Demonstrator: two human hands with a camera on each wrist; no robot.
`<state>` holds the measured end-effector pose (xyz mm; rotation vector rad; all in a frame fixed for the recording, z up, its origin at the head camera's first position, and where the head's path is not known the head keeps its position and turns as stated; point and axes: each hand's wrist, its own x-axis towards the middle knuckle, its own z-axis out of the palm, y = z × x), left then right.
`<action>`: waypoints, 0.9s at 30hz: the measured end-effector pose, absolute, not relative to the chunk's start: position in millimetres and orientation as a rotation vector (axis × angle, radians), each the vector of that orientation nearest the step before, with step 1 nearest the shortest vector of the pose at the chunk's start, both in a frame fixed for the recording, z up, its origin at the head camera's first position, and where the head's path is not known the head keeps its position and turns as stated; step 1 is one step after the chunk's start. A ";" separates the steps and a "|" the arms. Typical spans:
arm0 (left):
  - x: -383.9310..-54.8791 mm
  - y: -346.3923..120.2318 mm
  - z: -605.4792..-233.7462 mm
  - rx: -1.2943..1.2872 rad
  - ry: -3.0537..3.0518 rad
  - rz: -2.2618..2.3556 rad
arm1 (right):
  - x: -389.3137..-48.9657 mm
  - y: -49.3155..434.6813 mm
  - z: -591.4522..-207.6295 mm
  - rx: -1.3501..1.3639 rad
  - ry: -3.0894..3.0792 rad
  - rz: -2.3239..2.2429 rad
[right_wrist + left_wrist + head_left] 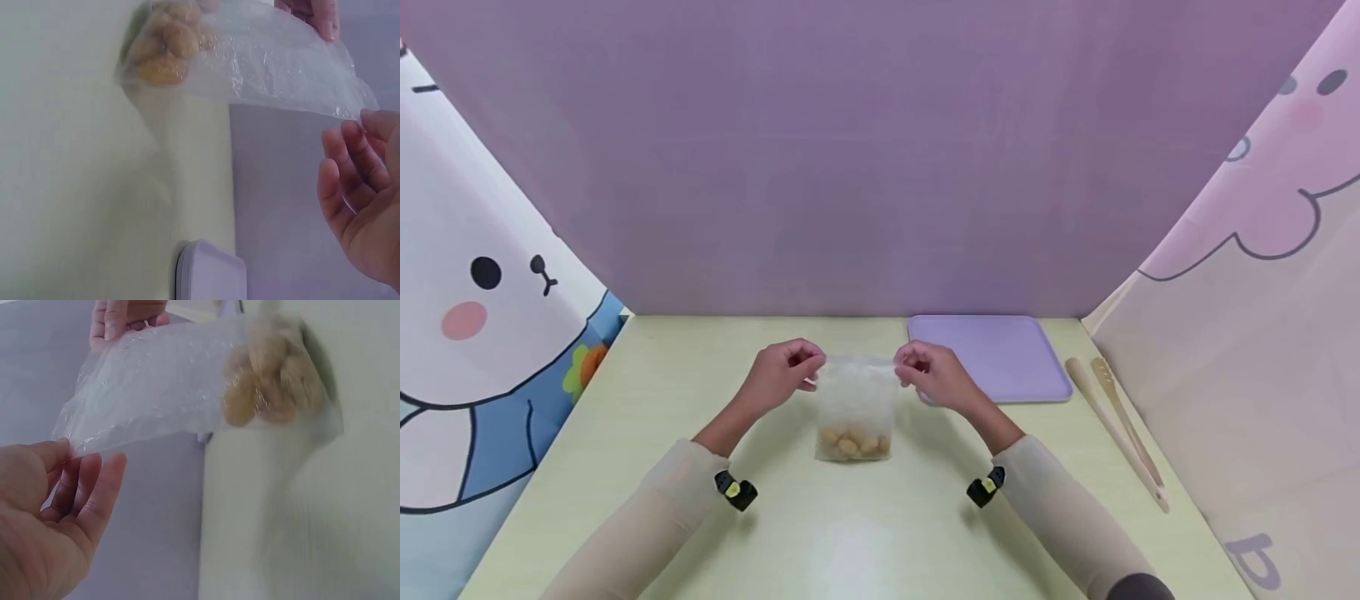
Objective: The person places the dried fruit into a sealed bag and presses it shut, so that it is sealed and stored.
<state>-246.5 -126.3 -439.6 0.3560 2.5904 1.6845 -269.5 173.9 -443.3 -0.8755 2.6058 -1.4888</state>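
Note:
A clear plastic bag hangs upright between both hands, with several tan, nut-like lumps gathered at its bottom. My left hand pinches one top corner between thumb and forefinger. At the opposite top corner my right hand pinches the bag the same way. In the left wrist view the lumps look ridged and rounded through the film, and the other fingers of the left hand are loosely bent. The right wrist view shows the bag's top edge stretched between the two hands, near the right hand.
A flat lilac tray lies at the back right of the pale table, partly behind the right hand. Beside it, along the right edge, lie a wooden utensil and a slotted wooden one. A purple panel rises behind.

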 end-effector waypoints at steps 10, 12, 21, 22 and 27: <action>-287.3 -126.9 -462.2 0.254 2.598 1.549 | -307.9 166.2 -457.7 -0.598 2.547 -1.362; -293.8 -126.1 -468.2 0.231 2.577 1.540 | -313.4 165.5 -461.9 -0.551 2.547 -1.338; -319.1 -118.1 -502.3 0.150 2.543 1.489 | -332.3 163.5 -492.9 -0.348 2.553 -1.257; -320.3 -117.0 -505.1 0.138 2.556 1.465 | -333.4 163.3 -496.2 -0.332 2.547 -1.254; -323.0 -114.4 -513.3 0.145 2.656 1.336 | -334.0 159.2 -504.0 -0.246 2.519 -1.270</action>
